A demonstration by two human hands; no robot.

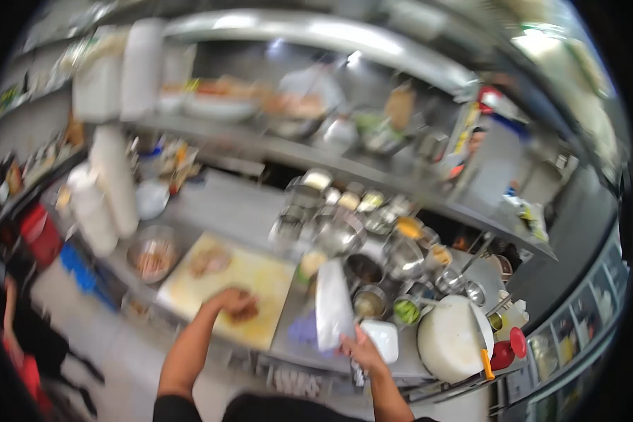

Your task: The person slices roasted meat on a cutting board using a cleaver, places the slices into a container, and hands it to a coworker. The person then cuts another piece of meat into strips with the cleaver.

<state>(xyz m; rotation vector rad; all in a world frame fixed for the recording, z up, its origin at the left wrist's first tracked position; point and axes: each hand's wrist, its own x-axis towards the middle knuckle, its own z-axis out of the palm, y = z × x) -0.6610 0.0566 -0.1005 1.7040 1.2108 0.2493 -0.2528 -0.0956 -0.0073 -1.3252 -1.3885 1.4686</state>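
Note:
My right hand (364, 349) is closed round the dark handle of a broad-bladed cleaver (334, 302), its pale blade pointing up and away from me. On the yellowed white cutting board (271, 281) lies my left hand (238, 302), over a small piece of reddish-brown meat (245, 315). Blur hides whether its fingers grip that piece. Farther up the same board rests a paler lump of raw meat (209, 260). A clear bowl (155, 253) with pinkish meat pieces stands left of the board.
Several metal bowls and pots (339, 231) crowd the counter to the right. Near my right hand are a white square container (381, 341), a purple cloth (304, 328) and a large white round-topped thing (454, 337). A shelf (253, 141) runs above; another person (42, 337) stands at left.

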